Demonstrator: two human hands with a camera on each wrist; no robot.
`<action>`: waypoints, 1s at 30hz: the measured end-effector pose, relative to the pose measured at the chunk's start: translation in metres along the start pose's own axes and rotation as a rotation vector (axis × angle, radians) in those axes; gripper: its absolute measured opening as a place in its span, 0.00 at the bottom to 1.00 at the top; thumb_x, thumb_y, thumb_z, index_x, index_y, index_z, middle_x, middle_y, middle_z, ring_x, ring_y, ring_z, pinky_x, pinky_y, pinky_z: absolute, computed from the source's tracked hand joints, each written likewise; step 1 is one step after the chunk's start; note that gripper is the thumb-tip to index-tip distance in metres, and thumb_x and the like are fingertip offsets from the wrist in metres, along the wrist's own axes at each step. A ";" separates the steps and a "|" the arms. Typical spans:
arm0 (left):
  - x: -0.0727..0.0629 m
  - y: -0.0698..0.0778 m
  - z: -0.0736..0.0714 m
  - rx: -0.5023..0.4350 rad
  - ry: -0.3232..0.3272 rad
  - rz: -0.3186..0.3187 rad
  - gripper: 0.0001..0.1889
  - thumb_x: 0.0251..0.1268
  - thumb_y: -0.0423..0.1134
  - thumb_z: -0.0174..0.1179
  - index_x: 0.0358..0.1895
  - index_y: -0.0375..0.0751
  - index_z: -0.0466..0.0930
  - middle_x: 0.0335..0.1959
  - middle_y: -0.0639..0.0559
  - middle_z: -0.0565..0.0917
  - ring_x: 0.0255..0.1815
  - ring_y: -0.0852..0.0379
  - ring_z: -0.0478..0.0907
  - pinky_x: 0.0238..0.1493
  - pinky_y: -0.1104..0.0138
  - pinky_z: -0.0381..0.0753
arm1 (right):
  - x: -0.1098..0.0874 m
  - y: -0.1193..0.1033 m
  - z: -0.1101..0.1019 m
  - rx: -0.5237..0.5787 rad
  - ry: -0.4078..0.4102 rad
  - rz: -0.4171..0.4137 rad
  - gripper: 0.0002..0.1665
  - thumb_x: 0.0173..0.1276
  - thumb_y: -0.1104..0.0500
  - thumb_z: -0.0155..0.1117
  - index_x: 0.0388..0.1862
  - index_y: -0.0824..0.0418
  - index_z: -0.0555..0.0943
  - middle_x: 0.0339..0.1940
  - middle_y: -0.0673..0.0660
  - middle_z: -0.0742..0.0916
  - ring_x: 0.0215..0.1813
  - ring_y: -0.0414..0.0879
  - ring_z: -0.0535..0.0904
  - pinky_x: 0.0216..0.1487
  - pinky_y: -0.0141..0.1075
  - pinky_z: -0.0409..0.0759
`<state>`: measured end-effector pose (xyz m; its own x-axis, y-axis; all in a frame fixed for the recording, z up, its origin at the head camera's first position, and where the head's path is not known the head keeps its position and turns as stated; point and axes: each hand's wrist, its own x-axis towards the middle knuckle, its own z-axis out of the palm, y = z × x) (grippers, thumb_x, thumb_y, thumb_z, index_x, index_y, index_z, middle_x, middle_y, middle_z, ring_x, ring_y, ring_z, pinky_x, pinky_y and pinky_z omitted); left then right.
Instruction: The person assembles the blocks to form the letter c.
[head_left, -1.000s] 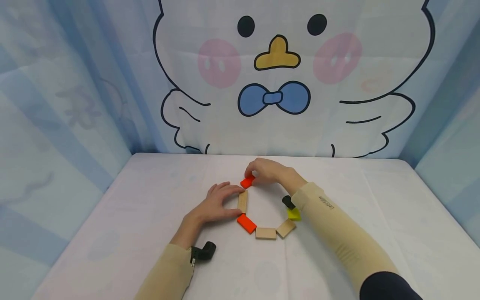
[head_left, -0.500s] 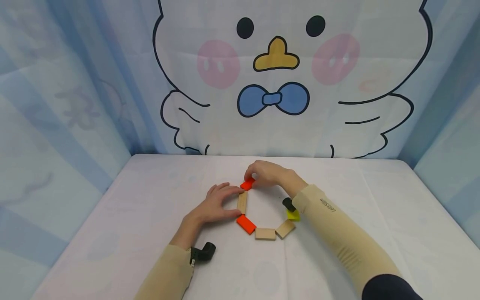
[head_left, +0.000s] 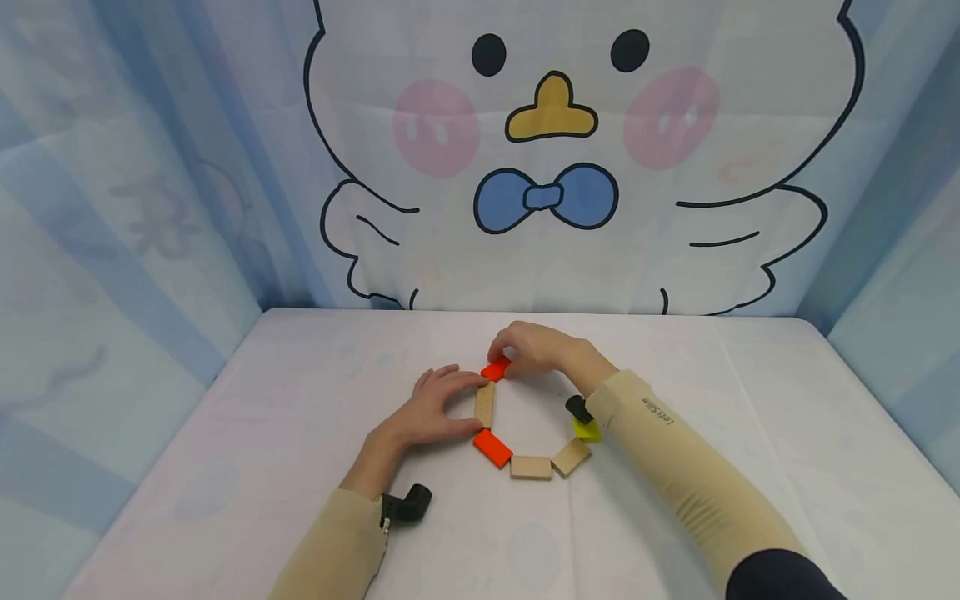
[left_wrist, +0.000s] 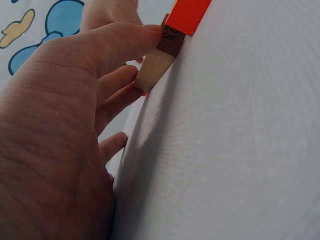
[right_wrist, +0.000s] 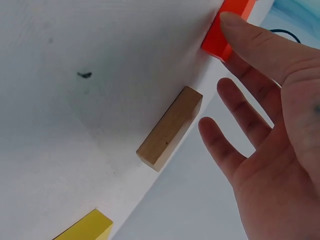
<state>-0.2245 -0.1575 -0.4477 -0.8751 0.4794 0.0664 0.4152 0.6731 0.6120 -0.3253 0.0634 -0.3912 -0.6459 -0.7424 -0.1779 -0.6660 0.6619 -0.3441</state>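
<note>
With thumb and fingers at its two ends, my left hand [head_left: 429, 410] holds a plain wooden block [head_left: 485, 405] lying on the table. My right hand [head_left: 534, 345] pinches a red block [head_left: 496, 369] right at the far end of that plain block. A second red block [head_left: 492, 448] meets its near end, by my left thumb [left_wrist: 135, 40]. The row curves on through two more plain blocks, one in front [head_left: 531, 467] and one slanted [head_left: 572, 457], to a yellow block [head_left: 587, 430]. Beneath my right hand, another wooden block [right_wrist: 170, 129] shows in the right wrist view.
A white cloth covers the table [head_left: 300, 467]. Behind it hangs a curtain [head_left: 555, 275] with a cartoon bird. Dark wrist cameras sit at my left cuff [head_left: 408, 503] and right cuff [head_left: 577, 407], the right one close over the yellow block.
My right hand has brought the red block slightly nearer, up to the far end of the plain block. My left hand has stayed in place.
</note>
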 end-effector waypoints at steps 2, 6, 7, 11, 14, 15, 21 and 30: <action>0.000 0.000 0.000 0.000 0.001 0.000 0.31 0.61 0.51 0.67 0.69 0.51 0.75 0.70 0.53 0.74 0.77 0.41 0.54 0.74 0.39 0.39 | -0.001 0.001 -0.002 0.031 0.006 0.009 0.17 0.68 0.61 0.70 0.56 0.54 0.85 0.56 0.52 0.84 0.59 0.49 0.74 0.66 0.44 0.73; 0.000 0.000 0.000 -0.004 0.001 0.002 0.31 0.61 0.51 0.67 0.69 0.51 0.76 0.70 0.53 0.74 0.77 0.41 0.54 0.74 0.39 0.39 | -0.005 0.005 -0.008 0.082 0.037 0.035 0.19 0.68 0.61 0.69 0.58 0.56 0.85 0.58 0.53 0.84 0.61 0.51 0.75 0.65 0.45 0.74; 0.000 0.000 0.000 -0.004 0.002 0.002 0.31 0.61 0.51 0.67 0.69 0.51 0.76 0.70 0.53 0.74 0.77 0.41 0.54 0.74 0.39 0.39 | -0.006 0.007 -0.010 0.089 0.049 0.041 0.19 0.69 0.61 0.69 0.58 0.56 0.84 0.59 0.53 0.84 0.62 0.52 0.75 0.65 0.46 0.74; -0.001 0.000 0.000 0.001 0.004 -0.001 0.31 0.61 0.51 0.67 0.69 0.52 0.76 0.70 0.53 0.74 0.77 0.41 0.54 0.75 0.39 0.39 | -0.010 0.015 -0.014 0.098 0.084 0.068 0.18 0.69 0.62 0.68 0.58 0.59 0.84 0.60 0.56 0.83 0.63 0.54 0.75 0.66 0.48 0.73; -0.001 0.000 -0.001 0.001 0.003 -0.006 0.31 0.61 0.51 0.67 0.69 0.52 0.76 0.70 0.53 0.74 0.77 0.41 0.53 0.75 0.39 0.39 | -0.013 0.021 -0.013 0.103 0.096 0.095 0.18 0.70 0.61 0.68 0.58 0.59 0.84 0.60 0.57 0.83 0.64 0.55 0.74 0.68 0.49 0.71; -0.001 0.000 -0.001 0.001 0.003 -0.008 0.31 0.61 0.51 0.67 0.69 0.52 0.76 0.70 0.53 0.74 0.77 0.41 0.53 0.75 0.39 0.39 | -0.013 0.022 -0.013 0.104 0.098 0.105 0.18 0.70 0.61 0.68 0.58 0.58 0.84 0.60 0.57 0.82 0.64 0.55 0.73 0.68 0.49 0.71; 0.000 -0.001 0.001 0.005 -0.002 -0.010 0.31 0.61 0.51 0.66 0.69 0.52 0.75 0.70 0.53 0.74 0.77 0.41 0.53 0.75 0.39 0.39 | -0.019 0.028 -0.011 0.129 0.108 0.154 0.15 0.70 0.59 0.69 0.55 0.59 0.85 0.58 0.57 0.83 0.62 0.55 0.73 0.67 0.49 0.71; 0.000 -0.003 0.002 0.010 0.005 -0.003 0.31 0.61 0.51 0.67 0.69 0.53 0.76 0.70 0.54 0.74 0.77 0.42 0.54 0.75 0.39 0.40 | -0.024 0.039 -0.010 0.104 0.101 0.178 0.12 0.69 0.59 0.70 0.50 0.59 0.86 0.52 0.56 0.85 0.55 0.54 0.75 0.62 0.46 0.76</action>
<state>-0.2252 -0.1581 -0.4510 -0.8777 0.4743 0.0683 0.4147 0.6804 0.6042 -0.3399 0.1082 -0.3909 -0.7871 -0.5976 -0.1531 -0.4999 0.7633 -0.4093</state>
